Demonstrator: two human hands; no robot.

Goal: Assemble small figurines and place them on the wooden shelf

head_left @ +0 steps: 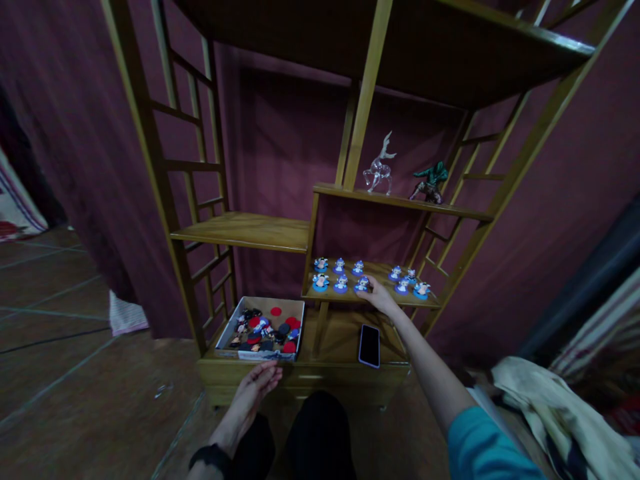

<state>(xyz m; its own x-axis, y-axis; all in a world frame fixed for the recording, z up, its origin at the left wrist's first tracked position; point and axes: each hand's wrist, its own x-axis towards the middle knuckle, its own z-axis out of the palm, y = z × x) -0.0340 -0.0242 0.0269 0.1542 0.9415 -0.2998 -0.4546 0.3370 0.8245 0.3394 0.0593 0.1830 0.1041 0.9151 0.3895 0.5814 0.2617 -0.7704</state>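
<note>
My right hand (379,294) reaches to the lower right shelf, its fingers closed around a small blue-and-white figurine (361,285) on a round base, at the front row. Several similar figurines stand in two rows: one group to the left, including a front-row figurine (341,284), and another to the right, including a figurine (402,286). Below the shelves, my left hand (259,385) hovers just in front of a cardboard box (303,313), palm turned up, fingers loosely extended and nothing in them. Inside that box lie jumbled figurines (263,325) and red and dark discs (289,347).
A phone (369,346) lies on the cabinet top beneath the figurine shelf (377,297). Above stand a clear deer ornament (380,170) and a green-and-brown figure (431,183). Wooden posts and a left shelf (245,230) frame the space. Cloth (555,407) is heaped at right.
</note>
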